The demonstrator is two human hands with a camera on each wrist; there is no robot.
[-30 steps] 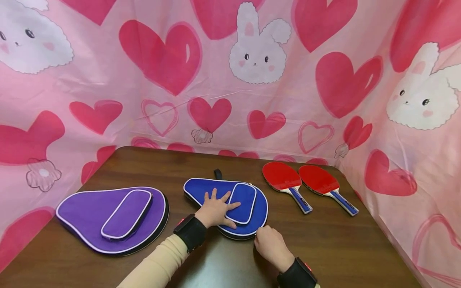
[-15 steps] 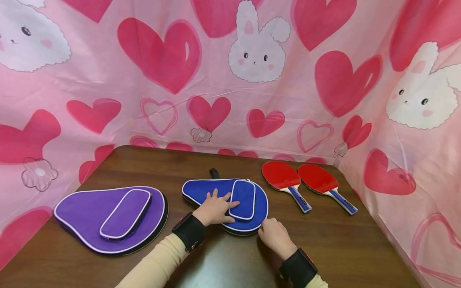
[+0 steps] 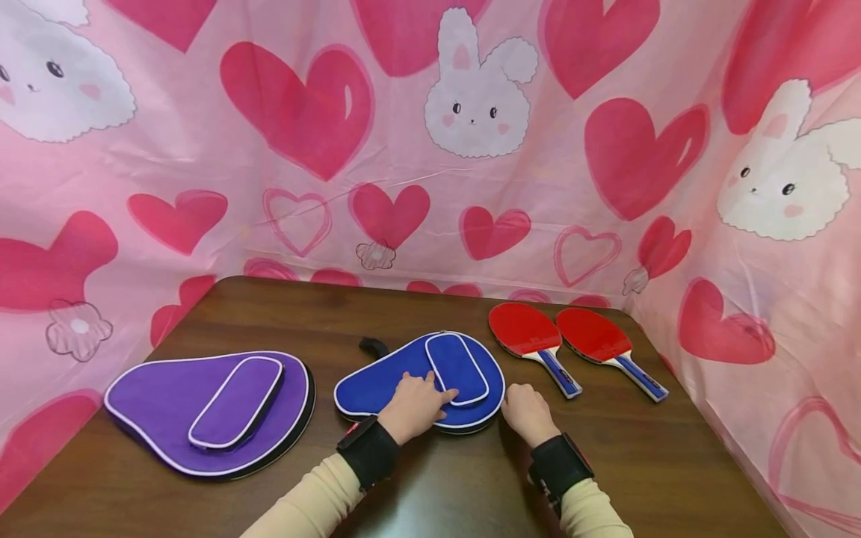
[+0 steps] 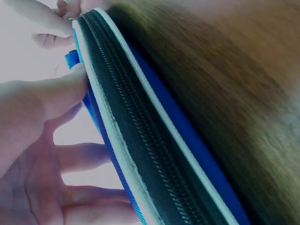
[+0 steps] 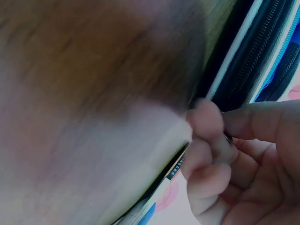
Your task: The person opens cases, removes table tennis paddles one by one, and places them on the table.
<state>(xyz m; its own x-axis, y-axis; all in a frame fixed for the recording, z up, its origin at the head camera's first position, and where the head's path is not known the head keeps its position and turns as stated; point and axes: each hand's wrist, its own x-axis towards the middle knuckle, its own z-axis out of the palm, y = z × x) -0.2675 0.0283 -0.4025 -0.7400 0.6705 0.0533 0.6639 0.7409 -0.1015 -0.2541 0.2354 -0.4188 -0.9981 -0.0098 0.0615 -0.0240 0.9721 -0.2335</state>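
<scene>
Cream sleeves (image 3: 312,499) with black wristbands (image 3: 368,452) extend over a brown wood-grain table (image 3: 437,489); the left hand (image 3: 413,406) lies on a blue table tennis paddle case (image 3: 386,382), its fingers spread and gripping nothing, one fingertip on the raised pocket (image 3: 459,368), while the left wrist view shows the thumb against the white-piped edge beside the black zipper (image 4: 126,103); the right hand (image 3: 529,413) is at the wide end of the same case, its fingers curled, thumb and forefinger pinching at the zipper, the small piece between them mostly hidden; the blue case lies flat at the middle of the table, narrow end to the left, a black strap (image 3: 373,347) sticking out from its far side; well to its left lies a larger purple paddle case (image 3: 155,396) with a white-trimmed pocket (image 3: 235,403); farther back to the right, two red-faced table tennis paddles (image 3: 523,329) lie side by side, blue-striped handles angled toward the near right; behind everything hangs a pink backdrop (image 3: 403,168) printed with hearts and white rabbits.
</scene>
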